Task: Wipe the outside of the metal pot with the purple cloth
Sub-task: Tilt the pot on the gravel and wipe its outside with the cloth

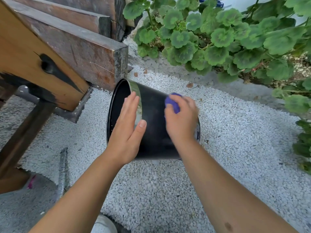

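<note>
Tipped metal pot [154, 132] on gravel [235, 132], beside wooden beams [75, 47] and plants [218, 39]

The ground [159, 190] is a bed of small white gravel, with a bare grey strip along its far edge beside the plants [218, 41]. The pot [153, 125] lies on its side on the gravel, its open mouth facing left toward the wooden beams [70, 47]. A grey metal rod [63, 170] lies on the gravel at the lower left, and a few brown leaves [189, 85] are scattered near the far edge.
</note>
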Demonstrator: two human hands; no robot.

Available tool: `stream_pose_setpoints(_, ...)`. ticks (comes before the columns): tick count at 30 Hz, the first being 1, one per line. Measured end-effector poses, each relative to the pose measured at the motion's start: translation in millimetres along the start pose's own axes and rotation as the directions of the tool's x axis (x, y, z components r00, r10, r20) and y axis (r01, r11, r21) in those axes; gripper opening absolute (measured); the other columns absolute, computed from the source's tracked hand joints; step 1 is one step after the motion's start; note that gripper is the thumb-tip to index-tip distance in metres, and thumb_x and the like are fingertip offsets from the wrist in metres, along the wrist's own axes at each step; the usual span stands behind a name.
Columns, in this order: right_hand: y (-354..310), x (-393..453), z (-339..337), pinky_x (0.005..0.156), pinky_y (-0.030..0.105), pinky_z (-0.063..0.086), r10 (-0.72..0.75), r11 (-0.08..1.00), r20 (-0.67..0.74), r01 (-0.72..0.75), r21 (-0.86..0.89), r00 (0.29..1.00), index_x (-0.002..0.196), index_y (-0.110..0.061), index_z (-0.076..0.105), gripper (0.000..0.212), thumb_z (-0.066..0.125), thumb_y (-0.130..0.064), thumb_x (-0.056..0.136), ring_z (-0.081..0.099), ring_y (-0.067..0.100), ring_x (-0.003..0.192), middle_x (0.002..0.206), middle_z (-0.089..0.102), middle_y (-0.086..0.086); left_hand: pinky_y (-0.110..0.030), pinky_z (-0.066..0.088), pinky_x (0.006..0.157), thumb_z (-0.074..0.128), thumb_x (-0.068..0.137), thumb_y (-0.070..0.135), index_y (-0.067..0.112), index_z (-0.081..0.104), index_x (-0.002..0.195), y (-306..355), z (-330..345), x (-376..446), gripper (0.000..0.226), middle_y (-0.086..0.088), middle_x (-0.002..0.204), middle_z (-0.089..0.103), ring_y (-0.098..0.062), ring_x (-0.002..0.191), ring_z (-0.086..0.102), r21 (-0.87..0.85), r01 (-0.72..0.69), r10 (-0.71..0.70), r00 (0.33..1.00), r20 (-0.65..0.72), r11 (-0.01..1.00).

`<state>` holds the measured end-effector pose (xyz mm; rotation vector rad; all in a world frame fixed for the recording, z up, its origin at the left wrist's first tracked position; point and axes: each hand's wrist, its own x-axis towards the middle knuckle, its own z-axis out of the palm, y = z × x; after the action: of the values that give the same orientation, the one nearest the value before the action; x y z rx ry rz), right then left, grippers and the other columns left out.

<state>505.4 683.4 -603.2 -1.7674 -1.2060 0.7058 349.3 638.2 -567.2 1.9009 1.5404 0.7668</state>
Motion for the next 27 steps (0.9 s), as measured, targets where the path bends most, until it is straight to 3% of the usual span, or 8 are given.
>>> stream_pose_setpoints(2,-30,-20,12,0.095,0.019,0.03,-0.222,0.975,0.018,0.222,0.001,0.975,0.106,-0.028,0.073,0.027,0.063,-0.024,0.082,0.044,0.022,0.111,0.119,0.058,0.0,-0.023,0.004,0.12,0.018,0.096,0.064,0.009,0.015,0.155,4,2,5,0.081,0.005,0.162,0.007,-0.006,0.15,0.002,-0.017,-0.011,0.01,1.0,-0.011,1.0)
stream_pose_setpoints(4,-44,-34,20,0.089,0.016,0.028,-0.313,0.95,0.048,0.313,-0.008,0.949,0.108,-0.026,0.072,0.027,0.063,-0.026,0.083,0.044,0.023,0.11,0.119,0.059,0.001,-0.019,0.004,0.119,0.015,0.095,0.067,0.011,0.014,0.155,2,-1,9,0.082,0.008,0.161,0.007,-0.002,0.149,0.002,-0.028,0.012,-0.012,1.0,-0.012,1.0)
stream_pose_setpoints(9,-11,-28,12,0.082,0.028,0.039,-0.279,0.945,0.049,0.283,-0.165,0.959,0.109,-0.023,0.074,0.027,0.069,-0.019,0.083,0.048,0.033,0.109,0.121,0.061,0.004,-0.013,0.005,0.115,0.022,0.098,0.056,0.013,0.023,0.153,-9,-9,10,0.07,0.014,0.158,0.008,0.007,0.145,0.003,0.019,0.053,-0.052,0.998,-0.043,0.998)
stream_pose_setpoints(13,38,-16,-2,0.092,0.038,0.044,-0.081,0.971,-0.001,0.078,-0.227,0.997,0.112,-0.021,0.072,0.029,0.066,-0.017,0.084,0.044,0.034,0.113,0.128,0.058,0.006,-0.002,0.021,0.103,0.033,0.098,0.046,0.02,0.027,0.151,-9,-9,15,0.059,0.021,0.156,0.009,0.026,0.133,0.003,0.023,0.097,-0.096,0.994,-0.054,0.995)
stream_pose_setpoints(17,72,-10,-15,0.097,0.042,0.043,0.074,0.969,-0.043,-0.082,-0.234,0.996,0.117,-0.02,0.069,0.031,0.063,-0.018,0.087,0.039,0.031,0.117,0.132,0.052,0.006,0.005,0.006,0.101,0.045,0.097,0.018,0.017,0.028,0.149,-6,-4,22,0.054,0.015,0.159,0.01,0.026,0.133,-0.002,0.064,0.08,-0.078,0.997,-0.026,0.995)
stream_pose_setpoints(22,61,-4,-16,0.091,0.027,0.035,0.147,0.976,-0.087,-0.159,-0.147,0.985,0.115,-0.024,0.069,0.03,0.061,-0.017,0.087,0.038,0.027,0.118,0.133,0.049,0.0,0.004,0.004,0.102,0.046,0.099,0.011,0.017,0.028,0.149,-6,-6,38,0.054,0.012,0.16,0.011,0.021,0.136,0.001,0.013,0.104,-0.104,0.994,-0.021,0.994)
stream_pose_setpoints(24,39,-6,-12,0.092,0.025,0.033,0.142,0.986,-0.089,-0.149,-0.075,0.986,0.112,-0.026,0.07,0.03,0.062,-0.018,0.084,0.041,0.025,0.118,0.131,0.05,-0.003,0.007,0.003,0.099,0.045,0.1,0.01,0.015,0.027,0.15,-7,-9,43,0.054,0.014,0.158,0.011,0.032,0.126,-0.003,-0.004,0.132,-0.132,0.991,-0.013,0.991)
stream_pose_setpoints(27,-14,-24,3,0.099,0.028,0.036,-0.097,0.994,-0.071,0.1,0.039,0.993,0.106,-0.025,0.074,0.029,0.065,-0.018,0.079,0.048,0.026,0.111,0.122,0.058,0.0,0.007,0.005,0.098,0.039,0.102,0.019,0.01,0.028,0.149,-4,-9,49,0.049,0.015,0.151,0.013,0.035,0.123,0.001,-0.055,0.151,-0.153,0.988,-0.028,0.987)
